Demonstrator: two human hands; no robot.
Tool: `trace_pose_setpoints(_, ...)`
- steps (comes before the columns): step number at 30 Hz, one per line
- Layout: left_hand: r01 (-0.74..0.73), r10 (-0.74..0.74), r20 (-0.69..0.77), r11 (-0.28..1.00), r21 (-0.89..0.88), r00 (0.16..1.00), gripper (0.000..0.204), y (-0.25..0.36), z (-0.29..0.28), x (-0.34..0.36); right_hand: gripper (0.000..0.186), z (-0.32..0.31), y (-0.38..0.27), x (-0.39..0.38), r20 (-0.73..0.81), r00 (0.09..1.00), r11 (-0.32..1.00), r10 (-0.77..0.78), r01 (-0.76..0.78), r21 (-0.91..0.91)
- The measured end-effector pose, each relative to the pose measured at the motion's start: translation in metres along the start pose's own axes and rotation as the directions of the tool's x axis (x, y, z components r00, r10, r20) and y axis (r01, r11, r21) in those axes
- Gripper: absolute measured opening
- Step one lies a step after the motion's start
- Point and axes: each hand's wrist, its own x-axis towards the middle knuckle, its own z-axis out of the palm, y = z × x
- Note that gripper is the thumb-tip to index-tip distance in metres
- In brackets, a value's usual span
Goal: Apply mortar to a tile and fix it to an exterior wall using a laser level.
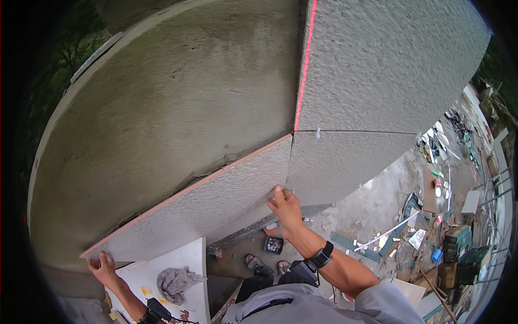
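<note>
A long grey textured wall tile (210, 202) stands against the mortared wall (216, 81), its reddish top edge slanting from the middle down to the lower left. At the tile's left end my left hand (104, 271) grips the corner, fingertips on its face. My right hand (286, 210) holds the tile near its right end, beside the joint with the neighbouring tile (345, 159); its thumb and fingers are bent close together and partly hidden. Above that neighbour sits a larger grey tile (388, 65), crossed by a red laser line (305, 65). A small pale spacer (318, 133) sticks out of their joint.
Below the tile on the left, a white board (194, 254) carries a crumpled grey rag (175, 284). Near my feet stands a black tub (273, 245) of small pieces. Rubble, a white strip (386, 232) and dark green crates (458, 240) lie on the floor to the right.
</note>
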Motion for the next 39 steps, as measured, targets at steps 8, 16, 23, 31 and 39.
trace_pose_setpoints(8, 0.016, -0.015, -0.018, 1.0, 0.017, 1.0, 0.075, -0.003, 0.0, 0.002, 0.081, -0.001, 0.002, -0.002, 0.018, 0.999, 0.999, 0.039, -0.038, -0.017)
trace_pose_setpoints(16, -0.072, 0.072, -0.033, 0.997, 0.01, 0.997, 0.087, -0.014, 0.01, -0.031, 0.091, -0.011, 0.007, -0.017, 0.066, 0.997, 0.995, -0.051, 0.056, -0.083)
trace_pose_setpoints(23, 0.644, -0.657, 0.088, 0.69, -0.331, 0.749, 0.139, -0.088, 0.021, -0.073, 0.088, 0.0, 0.033, -0.018, 0.59, 0.274, -0.146, -0.759, 0.812, -0.565)
trace_pose_setpoints(31, 0.679, -0.557, 0.39, 0.634, -0.371, 0.733, 0.15, -0.093, 0.043, -0.079, 0.073, 0.055, 0.037, 0.035, 0.441, -0.041, -0.294, -0.897, 0.799, -0.525)
trace_pose_setpoints(39, 0.691, -0.602, 0.35, 0.549, -0.471, 0.718, 0.13, -0.086, 0.049, -0.065, 0.058, 0.07, 0.04, 0.046, 0.318, -0.162, -0.322, -0.934, 0.766, -0.557)
